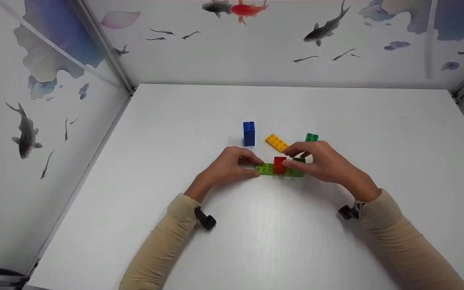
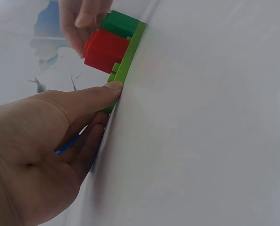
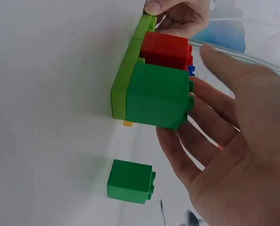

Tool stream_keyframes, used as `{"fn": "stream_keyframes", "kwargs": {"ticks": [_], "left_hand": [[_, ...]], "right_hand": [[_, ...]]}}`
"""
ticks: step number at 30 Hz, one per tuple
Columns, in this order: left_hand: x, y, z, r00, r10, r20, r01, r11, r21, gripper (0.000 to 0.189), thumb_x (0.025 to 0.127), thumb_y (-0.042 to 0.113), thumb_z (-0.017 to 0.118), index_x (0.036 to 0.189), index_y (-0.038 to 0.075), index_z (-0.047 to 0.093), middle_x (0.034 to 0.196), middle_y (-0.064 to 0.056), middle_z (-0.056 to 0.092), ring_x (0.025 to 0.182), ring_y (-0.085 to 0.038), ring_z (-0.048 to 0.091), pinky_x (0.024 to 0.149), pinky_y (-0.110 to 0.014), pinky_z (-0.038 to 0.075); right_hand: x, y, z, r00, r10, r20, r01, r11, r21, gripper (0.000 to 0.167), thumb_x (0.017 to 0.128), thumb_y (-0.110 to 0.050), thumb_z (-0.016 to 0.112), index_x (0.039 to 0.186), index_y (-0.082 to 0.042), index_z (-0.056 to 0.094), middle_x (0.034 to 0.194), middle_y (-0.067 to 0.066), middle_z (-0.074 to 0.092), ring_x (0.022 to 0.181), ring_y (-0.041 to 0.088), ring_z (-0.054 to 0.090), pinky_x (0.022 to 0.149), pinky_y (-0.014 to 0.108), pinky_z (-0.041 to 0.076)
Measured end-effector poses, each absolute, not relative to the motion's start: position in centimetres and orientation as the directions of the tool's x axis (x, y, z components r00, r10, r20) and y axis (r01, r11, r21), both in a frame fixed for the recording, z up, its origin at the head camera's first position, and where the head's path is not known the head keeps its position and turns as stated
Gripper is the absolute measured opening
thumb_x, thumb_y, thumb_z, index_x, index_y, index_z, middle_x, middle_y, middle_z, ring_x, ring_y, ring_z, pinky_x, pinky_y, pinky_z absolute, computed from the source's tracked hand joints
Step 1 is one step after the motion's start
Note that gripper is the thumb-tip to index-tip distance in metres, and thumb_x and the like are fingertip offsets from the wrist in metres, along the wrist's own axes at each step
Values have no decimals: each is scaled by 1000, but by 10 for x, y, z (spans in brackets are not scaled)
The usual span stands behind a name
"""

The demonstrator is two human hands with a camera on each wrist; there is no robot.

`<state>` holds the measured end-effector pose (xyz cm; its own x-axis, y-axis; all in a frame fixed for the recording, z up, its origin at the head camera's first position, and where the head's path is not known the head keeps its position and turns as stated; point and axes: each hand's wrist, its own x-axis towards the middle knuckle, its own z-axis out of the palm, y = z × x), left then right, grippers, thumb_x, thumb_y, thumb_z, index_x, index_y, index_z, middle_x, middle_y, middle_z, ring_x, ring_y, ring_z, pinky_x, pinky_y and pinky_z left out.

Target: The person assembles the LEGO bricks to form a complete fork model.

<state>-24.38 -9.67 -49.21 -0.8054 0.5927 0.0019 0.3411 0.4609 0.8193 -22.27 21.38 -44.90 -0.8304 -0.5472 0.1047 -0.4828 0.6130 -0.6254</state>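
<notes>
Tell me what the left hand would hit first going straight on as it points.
Probably the red brick, ahead along the lime-green plate that the left hand pinches, though depth is hard to judge.

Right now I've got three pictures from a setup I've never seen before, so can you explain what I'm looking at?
There's no machine here, just a person's two bare hands at a white tabletop. The wide picture comes from a camera on the person's head, looking forward and down. The other two come from cameras worn on the left and right wrists, so they look tilted.

The left hand pinches one end of a light green strip. On that strip sit a red block and a green block. The right hand is spread around those two; whether it touches them is hard to tell.

Farther back stand a tall blue block and a second green block, with a flat yellow piece between them.
</notes>
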Motion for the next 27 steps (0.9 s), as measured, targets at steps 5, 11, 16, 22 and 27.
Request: {"fn": "stream_keyframes", "kwargs": {"ticks": [5, 11, 16, 22, 27], "left_hand": [[-243, -96, -491, -807, 591, -4, 343, 474, 811, 28, 94, 17, 87, 121, 20, 83, 116, 11, 80, 107, -7, 74, 101, -26, 61], [-243, -97, -494, -807, 590, 4, 339, 459, 821, 27, 94, 18, 87, 120, 23, 83, 115, 13, 80, 108, -7, 73, 101, -26, 61], [-242, -97, -493, -813, 582, -2, 330, 463, 822, 27, 93, 18, 87, 119, 24, 83, 114, 14, 80, 107, -7, 74, 100, -26, 61], [-242, -97, -492, -813, 582, -10, 325, 468, 822, 27, 93, 17, 88, 119, 23, 83, 115, 13, 80, 108, -7, 74, 100, -26, 61], [-242, -97, -492, -813, 582, -10, 322, 465, 825, 27, 93, 17, 87, 119, 23, 83, 114, 14, 80, 107, -8, 73, 100, -27, 61]], "right_hand": [[-231, 233, -445, -843, -471, 258, -523, 612, -593, 31, 104, -30, 75, 129, -12, 77, 125, 6, 80, 105, 22, 76, 94, 53, 65], [-240, 252, -448, -867, -375, 329, -498, 664, -558, 35, 97, -10, 83, 131, -9, 75, 138, 11, 73, 128, 33, 68, 100, 57, 62], [-244, 257, -454, -904, -353, 241, -425, 689, -586, 42, 96, -10, 84, 136, -10, 72, 147, 14, 66, 135, 36, 62, 105, 60, 59], [-246, 262, -460, -907, -374, 195, -413, 695, -588, 48, 97, -8, 81, 143, -7, 66, 144, 16, 67, 130, 37, 65, 105, 60, 60], [-247, 265, -463, -924, -360, 132, -365, 718, -593, 60, 99, -9, 79, 155, -6, 57, 153, 18, 63, 132, 38, 64, 108, 59, 58]]}}
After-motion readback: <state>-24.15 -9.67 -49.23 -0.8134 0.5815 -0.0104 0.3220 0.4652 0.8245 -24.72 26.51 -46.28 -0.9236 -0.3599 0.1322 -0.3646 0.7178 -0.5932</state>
